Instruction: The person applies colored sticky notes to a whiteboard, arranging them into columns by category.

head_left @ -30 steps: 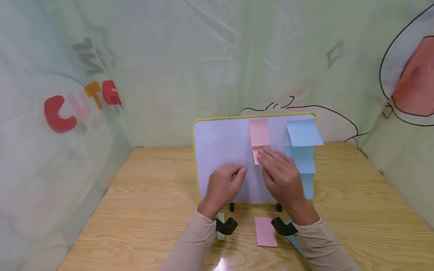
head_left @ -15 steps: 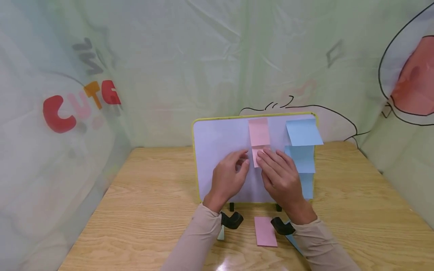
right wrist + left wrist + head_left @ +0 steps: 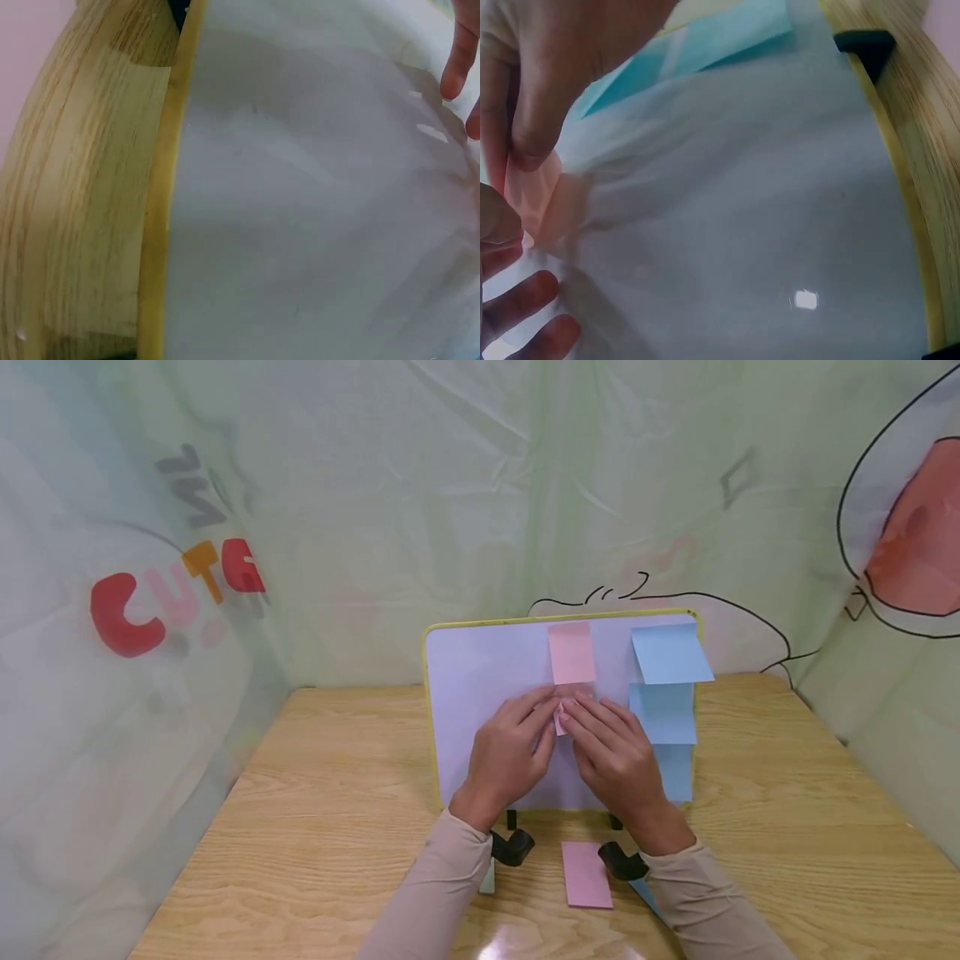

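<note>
A yellow-framed whiteboard (image 3: 487, 668) stands on the table. One pink sticky note (image 3: 572, 653) is at its top, and a second pink sticky note (image 3: 536, 191) below it is mostly covered by fingers. My left hand (image 3: 512, 756) pinches this lower note at its edge, other fingers spread beside it, as the left wrist view shows. From the other side my right hand (image 3: 615, 760) holds the same note between thumb and fingers. The note's lower part curls out from the board. In the right wrist view, only fingertips of the left hand (image 3: 459, 64) show at the right edge.
Several blue sticky notes (image 3: 662, 712) run down the board's right side. On the wooden table (image 3: 322, 827) before it lie a pink note pad (image 3: 587, 874), a pale green strip (image 3: 487, 878) and a partly hidden blue pad (image 3: 647, 897). Black feet (image 3: 512, 819) support the board.
My left hand has risen and moved right until its fingertips meet the lower pink note. My right fingers have shifted slightly left on it.
</note>
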Demonstrator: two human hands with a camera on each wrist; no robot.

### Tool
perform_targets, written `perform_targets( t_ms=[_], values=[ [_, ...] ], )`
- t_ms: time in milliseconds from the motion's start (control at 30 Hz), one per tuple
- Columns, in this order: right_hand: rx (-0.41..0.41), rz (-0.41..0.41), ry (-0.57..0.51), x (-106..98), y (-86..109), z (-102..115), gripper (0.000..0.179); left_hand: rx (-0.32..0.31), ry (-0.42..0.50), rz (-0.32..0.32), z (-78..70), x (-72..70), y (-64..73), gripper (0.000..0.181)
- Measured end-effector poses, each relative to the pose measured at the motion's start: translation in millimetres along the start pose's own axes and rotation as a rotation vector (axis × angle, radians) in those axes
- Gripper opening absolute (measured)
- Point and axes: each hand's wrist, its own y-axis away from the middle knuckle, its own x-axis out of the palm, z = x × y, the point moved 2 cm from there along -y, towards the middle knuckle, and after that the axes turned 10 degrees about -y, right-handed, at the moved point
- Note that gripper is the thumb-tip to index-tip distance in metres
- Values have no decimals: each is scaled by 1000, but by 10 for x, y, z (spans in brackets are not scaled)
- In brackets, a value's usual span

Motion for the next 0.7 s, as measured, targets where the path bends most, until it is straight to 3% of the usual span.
perform_targets(
  t_ms=[433,700],
  values=[
    [82,86,18,37,67,-21,29,109,-141,40,-10,104,120,38],
    [122,110,36,51,91,-16,29,124,-178,76,-46,146,189,46]
  ],
)
